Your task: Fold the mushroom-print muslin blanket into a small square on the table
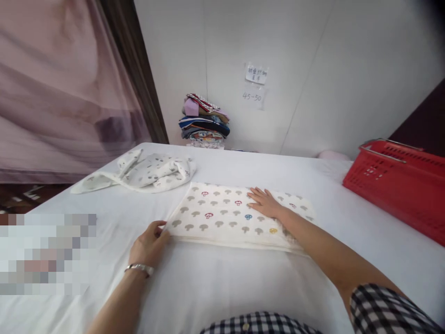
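A white cloth with a mushroom print (219,213) lies folded into a flat rectangle before me, its layers showing along the near edge. My left hand (149,243), with a bracelet at the wrist, grips the cloth's near left corner between thumb and curled fingers. Flat on the upper right part of the cloth rests my right hand (264,202), fingers spread. Beyond the left corner sits a crumpled white cloth with small grey prints (156,171), touched by neither hand.
A white-covered table (222,287) carries the cloths. At its right stands a red plastic basket (396,185) with metal handles. Folded textiles (205,123) are stacked by the wall at the back, below paper notes (256,74). A pink curtain (66,93) hangs at the left.
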`<state>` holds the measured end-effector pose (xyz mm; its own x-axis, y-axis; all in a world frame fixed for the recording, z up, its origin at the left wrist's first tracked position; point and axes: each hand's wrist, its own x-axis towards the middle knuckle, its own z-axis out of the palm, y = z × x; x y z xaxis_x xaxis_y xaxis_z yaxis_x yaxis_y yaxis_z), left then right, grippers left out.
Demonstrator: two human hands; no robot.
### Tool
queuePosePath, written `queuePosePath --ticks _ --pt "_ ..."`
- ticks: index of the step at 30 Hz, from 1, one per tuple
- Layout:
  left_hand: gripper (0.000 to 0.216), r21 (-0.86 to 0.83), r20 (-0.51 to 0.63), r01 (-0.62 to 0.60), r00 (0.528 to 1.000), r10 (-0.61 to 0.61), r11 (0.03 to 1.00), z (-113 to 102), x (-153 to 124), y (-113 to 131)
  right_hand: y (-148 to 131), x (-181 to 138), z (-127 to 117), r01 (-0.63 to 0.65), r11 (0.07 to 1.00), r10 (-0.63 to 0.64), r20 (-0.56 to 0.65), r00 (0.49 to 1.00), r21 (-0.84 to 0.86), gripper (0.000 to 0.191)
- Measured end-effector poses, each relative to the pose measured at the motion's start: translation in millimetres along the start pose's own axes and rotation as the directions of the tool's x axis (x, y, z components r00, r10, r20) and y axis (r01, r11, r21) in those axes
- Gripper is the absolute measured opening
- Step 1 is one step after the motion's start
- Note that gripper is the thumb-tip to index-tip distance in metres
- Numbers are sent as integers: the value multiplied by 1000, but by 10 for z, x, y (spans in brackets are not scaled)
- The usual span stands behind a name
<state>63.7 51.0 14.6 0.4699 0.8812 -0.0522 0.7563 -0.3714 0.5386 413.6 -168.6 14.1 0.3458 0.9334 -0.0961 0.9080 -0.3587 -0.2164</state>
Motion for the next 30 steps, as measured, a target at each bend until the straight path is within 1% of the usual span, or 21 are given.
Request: queuePosePath --ticks 3,6,9,11,13,14,15,17,19,21,23,24,26,28,30 --pt "33 2 19 -16 1000 16 1000 -2 12 -24 51 -247 -60 -41 999 42 -74 996 3 60" --pt "35 -2 19 -20 1000 20 1000 -15 23 -15 279 -636 -77 -177 983 168 -136 976 -51 56" --pt "32 10 33 -1 999 1 1000 -34 50 11 554 -938 -52 -338 938 326 -128 937 -82 57" --pt "29 27 49 11 999 -12 1000 -43 75 20 680 -1006 -36 -398 915 390 -105 915 -68 59" --pt "27 31 54 13 998 -15 999 -44 98 16 743 -986 -47 -404 915 401 -89 912 -12 61" --pt "26 30 49 15 999 -16 999 -43 106 10 757 -964 -67 -402 913 407 -93 908 70 60" --pt "25 25 46 19 999 -20 1000 -40 111 4 767 -948 -99 -402 896 426 -109 898 187 58" --pt "24 8 44 36 998 -36 999 -37 111 -1 793 -971 -185 -392 811 498 -159 852 435 51" --pt "23 3 47 60 997 -60 998 -43 97 13 838 -1096 -272 -394 704 605 -209 768 591 46" --pt "25 28 64 66 996 -68 997 -59 79 47 888 -1310 -325 -432 631 694 -220 686 645 44" --pt "28 78 65 65 995 -70 995 -76 67 87 912 -1562 -325 -469 543 765 -181 618 696 40" --pt "28 102 66 64 995 -70 993 -82 65 103 908 -1682 -305 -484 499 791 -149 593 719 37" --pt "28 137 65 70 995 -79 988 -79 73 117 870 -1879 -241 -508 418 821 -73 567 754 32" --pt "27 151 68 65 995 -76 986 -56 92 96 817 -1995 -171 -524 351 829 3 560 776 27" --pt "28 175 29 31 999 -36 984 -21 117 48 781 -2034 -122 -533 302 828 60 557 790 25"
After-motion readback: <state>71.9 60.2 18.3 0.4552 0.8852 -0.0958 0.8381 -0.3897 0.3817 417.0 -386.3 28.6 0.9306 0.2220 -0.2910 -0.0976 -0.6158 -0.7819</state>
